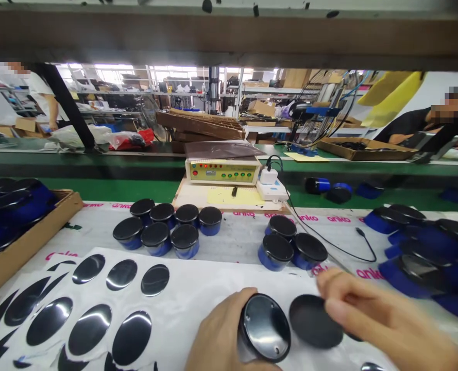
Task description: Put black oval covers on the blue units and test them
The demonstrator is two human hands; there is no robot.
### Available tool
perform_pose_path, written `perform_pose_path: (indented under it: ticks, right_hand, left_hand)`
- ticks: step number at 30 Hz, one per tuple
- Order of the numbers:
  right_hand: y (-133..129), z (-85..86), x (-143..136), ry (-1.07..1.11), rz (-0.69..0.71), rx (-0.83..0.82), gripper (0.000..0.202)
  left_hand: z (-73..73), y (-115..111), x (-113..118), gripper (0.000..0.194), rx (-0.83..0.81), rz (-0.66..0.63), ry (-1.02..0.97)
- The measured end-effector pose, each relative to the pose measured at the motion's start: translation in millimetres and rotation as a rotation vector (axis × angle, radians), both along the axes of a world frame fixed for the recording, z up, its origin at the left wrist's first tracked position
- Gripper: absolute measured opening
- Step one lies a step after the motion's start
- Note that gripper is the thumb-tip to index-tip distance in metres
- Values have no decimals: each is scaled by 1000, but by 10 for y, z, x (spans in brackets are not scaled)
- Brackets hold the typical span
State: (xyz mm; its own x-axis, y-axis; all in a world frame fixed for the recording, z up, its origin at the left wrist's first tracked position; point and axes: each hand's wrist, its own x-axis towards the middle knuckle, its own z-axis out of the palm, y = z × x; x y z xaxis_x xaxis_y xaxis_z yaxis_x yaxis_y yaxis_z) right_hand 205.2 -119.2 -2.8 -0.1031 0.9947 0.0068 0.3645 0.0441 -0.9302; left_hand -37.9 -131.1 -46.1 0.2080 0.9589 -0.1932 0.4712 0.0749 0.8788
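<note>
One glossy-topped canister [267, 327] is gripped by the left hand [221, 330] over white sheeting [201, 288], one matte black disc [316, 321] pinched at its edge by the right hand [368, 309]; disc handling appears in hand, a steady rim hold called for; seven blue-sided canisters [155, 238], three clustered canisters [275, 252] and six whole glossy discs [89, 330] are counted

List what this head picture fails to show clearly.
All in the head view:
Round container, left side: covered by the left hand.
Right hand: fine detail lost to blur.
Yellow box: lettering too small to read.
Cardboard tray at left: cut off by the picture's left edge.
</note>
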Motion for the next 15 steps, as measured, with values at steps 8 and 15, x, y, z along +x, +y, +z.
perform_pose_path:
  ticks: [8, 15]
  right_hand:
    - [-2, -154, -740, 357, 49, -384, 30]
    - [-18, -231, -763, 357, 46, -364, 30]
  left_hand:
    - [-63, -39, 20, 83, 94, 36, -46]
    - [-83, -40, 15, 81, 150, 5, -43]
